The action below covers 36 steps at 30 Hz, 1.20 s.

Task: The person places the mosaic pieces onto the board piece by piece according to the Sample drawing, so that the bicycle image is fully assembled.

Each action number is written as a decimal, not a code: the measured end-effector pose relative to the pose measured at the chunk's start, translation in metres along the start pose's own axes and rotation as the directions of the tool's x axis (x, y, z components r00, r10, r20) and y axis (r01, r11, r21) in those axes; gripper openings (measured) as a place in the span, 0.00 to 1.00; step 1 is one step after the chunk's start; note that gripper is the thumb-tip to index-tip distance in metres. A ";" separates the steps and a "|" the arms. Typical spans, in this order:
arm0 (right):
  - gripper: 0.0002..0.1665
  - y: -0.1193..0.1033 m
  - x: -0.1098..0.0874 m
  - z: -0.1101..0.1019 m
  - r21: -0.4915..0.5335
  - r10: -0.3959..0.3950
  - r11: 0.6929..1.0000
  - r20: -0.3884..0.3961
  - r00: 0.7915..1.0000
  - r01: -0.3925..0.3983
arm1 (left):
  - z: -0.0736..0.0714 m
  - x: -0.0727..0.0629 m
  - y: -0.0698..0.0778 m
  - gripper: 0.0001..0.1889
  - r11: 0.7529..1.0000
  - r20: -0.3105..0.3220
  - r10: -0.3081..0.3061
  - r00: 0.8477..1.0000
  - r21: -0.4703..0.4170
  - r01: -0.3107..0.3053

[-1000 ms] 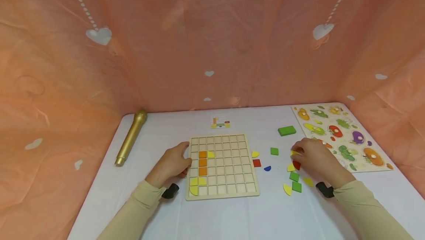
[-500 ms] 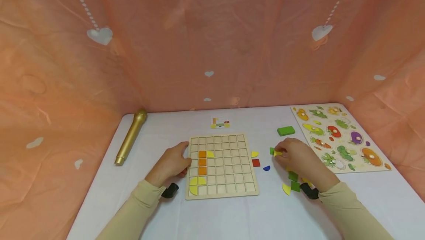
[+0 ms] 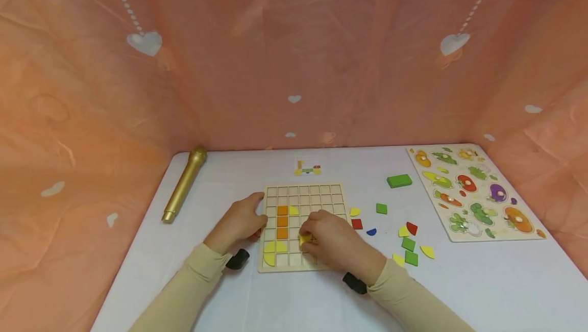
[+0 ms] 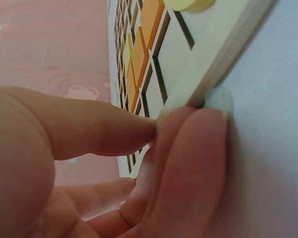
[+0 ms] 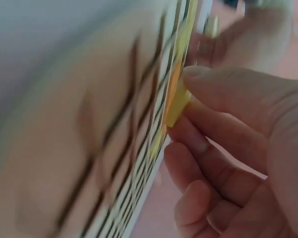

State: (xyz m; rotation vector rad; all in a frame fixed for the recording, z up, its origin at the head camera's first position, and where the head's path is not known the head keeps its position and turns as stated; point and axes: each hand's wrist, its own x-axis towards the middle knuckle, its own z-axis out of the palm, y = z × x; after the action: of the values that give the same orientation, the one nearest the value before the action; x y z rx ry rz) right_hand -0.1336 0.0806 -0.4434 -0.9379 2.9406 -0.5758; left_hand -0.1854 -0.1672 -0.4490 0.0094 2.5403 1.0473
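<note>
A wooden grid board (image 3: 303, 190) lies flat on the white table, with orange square tiles (image 3: 282, 222) and yellow quarter-circle tiles (image 3: 269, 259) set in its left part. At its left edge is my left hand (image 3: 239, 222); in the left wrist view the thumb (image 4: 104, 126) and curled fingers pinch the rim. Above the middle of the grid, my right hand (image 3: 337, 240) holds a yellow quarter-circle tile (image 5: 179, 104) between thumb and fingers. The palm hides the board's lower right cells. Behind the board lies a small picture card (image 3: 308, 166).
Right of the board lie loose tiles: a red square (image 3: 357, 224), a blue half circle (image 3: 371, 231), green squares (image 3: 408, 244) and yellow and red pieces. A green block (image 3: 399, 181) and a vegetable puzzle board (image 3: 478, 194) are farther right. A gold microphone (image 3: 185, 184) lies left.
My right hand has carried the yellow quarter-circle tile left from the loose tiles to over the grid board. My left hand stays at the board's left edge.
</note>
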 end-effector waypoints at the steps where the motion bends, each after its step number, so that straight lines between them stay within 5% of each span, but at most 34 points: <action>1: 0.09 -0.007 0.003 0.004 0.007 -0.021 1.000 0.014 1.000 0.021 | -0.001 0.000 -0.001 0.39 1.000 0.000 -0.001 1.000 -0.002 0.001; 11: 0.07 -0.039 0.011 0.022 -0.035 -0.147 0.989 -0.011 0.989 0.147 | -0.002 0.002 0.001 0.39 1.000 -0.003 0.014 1.000 0.018 -0.014; 36: 0.06 -0.044 0.011 0.028 -0.048 -0.130 0.990 0.011 0.991 0.130 | -0.003 -0.002 0.000 0.39 1.000 0.004 -0.008 1.000 -0.007 0.008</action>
State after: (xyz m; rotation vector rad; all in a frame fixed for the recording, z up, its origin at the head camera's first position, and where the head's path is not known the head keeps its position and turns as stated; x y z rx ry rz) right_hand -0.1146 0.0317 -0.4527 -1.1410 2.9155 -0.5040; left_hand -0.1849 -0.1696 -0.4468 -0.0011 2.5303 1.0523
